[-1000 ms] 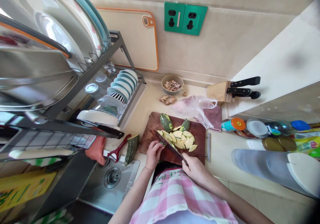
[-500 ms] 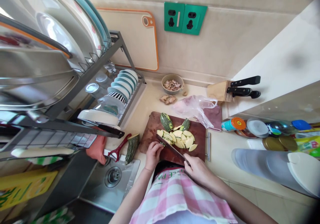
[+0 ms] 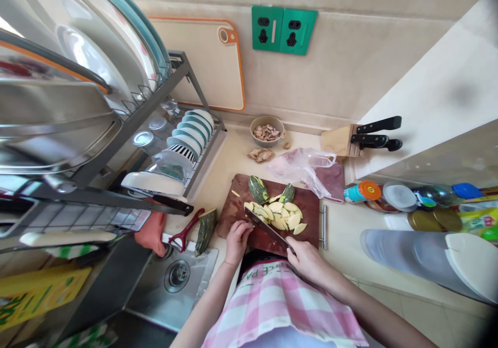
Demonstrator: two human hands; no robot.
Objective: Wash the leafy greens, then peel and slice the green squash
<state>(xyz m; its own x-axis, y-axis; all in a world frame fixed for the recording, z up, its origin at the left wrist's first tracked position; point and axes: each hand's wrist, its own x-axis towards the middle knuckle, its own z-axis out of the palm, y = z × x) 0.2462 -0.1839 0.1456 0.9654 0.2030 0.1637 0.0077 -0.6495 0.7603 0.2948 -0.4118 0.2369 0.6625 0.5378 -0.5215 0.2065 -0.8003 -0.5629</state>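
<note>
Right hand (image 3: 302, 257): grip closed round the handle of the knife (image 3: 268, 228). Knife over the board (image 3: 232, 214), long axis diagonal, tip far-left, beside slices (image 3: 293, 219). Left hand (image 3: 236, 238): fingers bunched near the blade; contents undeterminable. Apron (image 3: 272, 296): partial lettering, "PA".

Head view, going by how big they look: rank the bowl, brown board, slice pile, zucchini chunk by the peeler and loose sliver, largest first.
1. brown board
2. slice pile
3. bowl and zucchini chunk: too alike to rank
4. loose sliver
</note>
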